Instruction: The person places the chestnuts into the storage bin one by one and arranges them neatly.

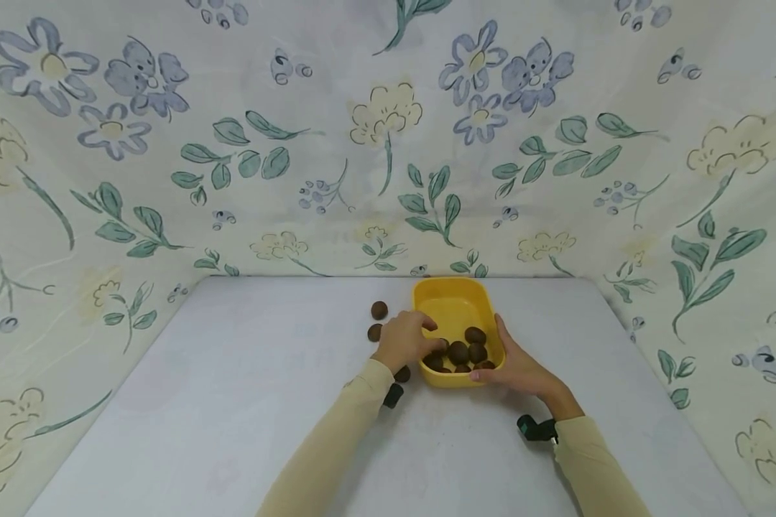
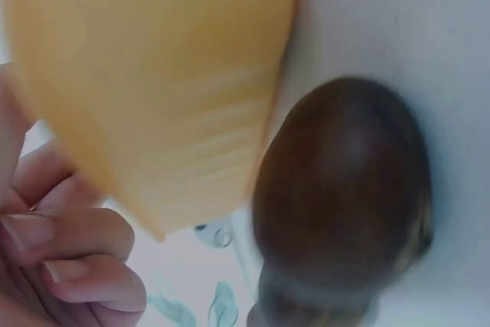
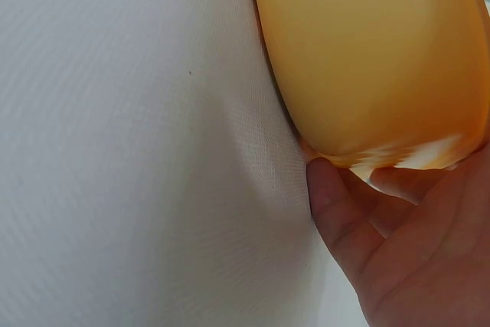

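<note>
A yellow plastic box (image 1: 455, 287) stands on the table with several brown chestnuts (image 1: 458, 352) in its near half. My left hand (image 1: 402, 337) reaches over the box's left rim. Its thumb and forefinger are apart above the chestnuts, and no chestnut shows between them. My right hand (image 1: 522, 370) holds the box's near right corner, the thumb on the near side and the fingers along the right wall (image 3: 367, 51). Left of the box lie loose chestnuts, one at the back (image 1: 379, 310), one beside the left hand (image 1: 375, 332) and one by the left wrist (image 1: 402, 374).
The white table (image 1: 265, 373) ends at a flower-patterned cloth (image 1: 336, 230) at the back and sides. A dark wrist camera (image 1: 394, 396) sits below the left wrist, and another (image 1: 535, 429) by the right wrist.
</note>
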### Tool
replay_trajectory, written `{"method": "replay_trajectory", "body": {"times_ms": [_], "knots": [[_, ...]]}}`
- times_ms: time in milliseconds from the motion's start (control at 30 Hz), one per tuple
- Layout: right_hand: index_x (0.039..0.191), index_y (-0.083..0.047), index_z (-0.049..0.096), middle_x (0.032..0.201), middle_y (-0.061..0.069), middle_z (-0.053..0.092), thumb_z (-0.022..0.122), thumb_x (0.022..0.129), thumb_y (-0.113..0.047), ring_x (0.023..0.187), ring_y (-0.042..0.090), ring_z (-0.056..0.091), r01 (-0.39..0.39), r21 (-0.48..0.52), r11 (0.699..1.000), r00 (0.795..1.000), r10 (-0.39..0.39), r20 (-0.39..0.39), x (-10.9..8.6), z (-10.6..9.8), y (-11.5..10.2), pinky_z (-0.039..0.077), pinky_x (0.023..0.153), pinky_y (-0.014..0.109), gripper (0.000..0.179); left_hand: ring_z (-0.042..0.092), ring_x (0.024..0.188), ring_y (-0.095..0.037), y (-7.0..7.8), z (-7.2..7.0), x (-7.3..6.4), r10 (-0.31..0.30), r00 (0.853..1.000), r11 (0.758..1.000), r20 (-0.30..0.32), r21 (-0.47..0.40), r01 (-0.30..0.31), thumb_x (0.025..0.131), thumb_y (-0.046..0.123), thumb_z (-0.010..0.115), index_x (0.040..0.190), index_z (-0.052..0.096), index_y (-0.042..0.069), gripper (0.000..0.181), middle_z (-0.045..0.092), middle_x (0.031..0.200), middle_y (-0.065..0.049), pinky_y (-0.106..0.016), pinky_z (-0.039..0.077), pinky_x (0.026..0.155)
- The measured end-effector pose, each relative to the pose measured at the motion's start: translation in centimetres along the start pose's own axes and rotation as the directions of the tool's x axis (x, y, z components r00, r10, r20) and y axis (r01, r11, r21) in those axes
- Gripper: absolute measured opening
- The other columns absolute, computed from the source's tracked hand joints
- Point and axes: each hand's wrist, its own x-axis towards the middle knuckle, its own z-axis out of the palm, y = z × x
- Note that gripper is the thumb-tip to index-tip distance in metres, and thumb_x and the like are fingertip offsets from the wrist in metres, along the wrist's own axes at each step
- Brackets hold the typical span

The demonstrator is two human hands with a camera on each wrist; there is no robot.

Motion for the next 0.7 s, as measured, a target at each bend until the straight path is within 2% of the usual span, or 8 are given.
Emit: {"method": "replay_trajectory", "body": {"times_ms": [100,233,333,433,567,700], "knots": [[0.164,-0.018,-0.018,0.175,0.016,-0.005,0.084,0.078,-0.056,0.161,0.044,0.009,0.001,-0.008,1.000,1.000,-0.001,-0.005,0.1,0.0,0.1,0.017,0.124,0.068,0.139,0.066,0.122,-0.029,-0.6,-1.2,-0.7,-0.002,0.999,0.998,-0.052,-0.062,-0.001,0.089,0.042,0.081,0.121,0.077,0.013,0.043,0.075,0.125,-0.005,-0.050,0.054,0.102],[0.164,-0.018,-0.018,0.176,0.016,-0.005,0.084,0.077,-0.056,0.161,0.044,0.008,0.009,-0.006,1.000,1.000,-0.010,-0.009,0.1,0.0,0.1,0.017,0.124,0.068,0.140,0.063,0.128,-0.030,-2.3,-2.9,-1.5,-0.023,0.992,0.984,-0.122,-0.178,0.001,0.090,0.037,0.080,0.122,0.076,0.012,0.041,0.077,0.118,-0.004,-0.051,0.050,0.109],[0.164,-0.018,-0.019,0.176,0.016,-0.005,0.084,0.077,-0.056,0.161,0.044,0.008,0.016,-0.004,1.000,1.000,-0.016,-0.006,0.1,-0.1,0.1,0.016,0.124,0.068,0.140,0.065,0.122,-0.030,-4.0,-3.9,-1.9,-0.047,0.986,0.966,-0.163,-0.257,0.004,0.091,0.034,0.080,0.122,0.076,0.011,0.039,0.078,0.111,-0.003,-0.050,0.052,0.106],[0.165,-0.019,-0.018,0.176,0.015,-0.005,0.085,0.077,-0.056,0.161,0.043,0.008,0.017,0.004,1.000,1.000,-0.017,-0.010,0.1,-0.1,0.1,0.016,0.124,0.068,0.140,0.066,0.117,-0.031,-5.5,-4.6,-2.1,-0.080,0.979,0.944,-0.189,-0.329,0.014,0.090,0.033,0.080,0.121,0.076,0.010,0.039,0.078,0.113,-0.005,-0.048,0.054,0.101],[0.165,-0.019,-0.017,0.176,0.015,-0.005,0.084,0.077,-0.055,0.161,0.044,0.009,0.008,0.002,1.000,1.000,-0.008,-0.010,0.1,0.1,0.1,0.016,0.124,0.069,0.139,0.064,0.123,-0.030,-7.3,-5.1,-2.2,-0.101,0.971,0.929,-0.217,-0.369,0.014,0.090,0.031,0.080,0.117,0.077,0.008,0.036,0.077,0.116,-0.009,-0.050,0.051,0.105],[0.165,-0.019,-0.018,0.176,0.015,-0.004,0.084,0.077,-0.056,0.161,0.044,0.009,0.005,0.002,1.000,1.000,-0.005,-0.010,0.0,0.2,0.0,0.017,0.124,0.068,0.139,0.063,0.126,-0.030,-8.6,-5.0,-2.1,-0.106,0.968,0.933,-0.228,-0.360,0.017,0.091,0.030,0.079,0.117,0.076,0.006,0.036,0.077,0.117,-0.012,-0.051,0.050,0.107]]}}
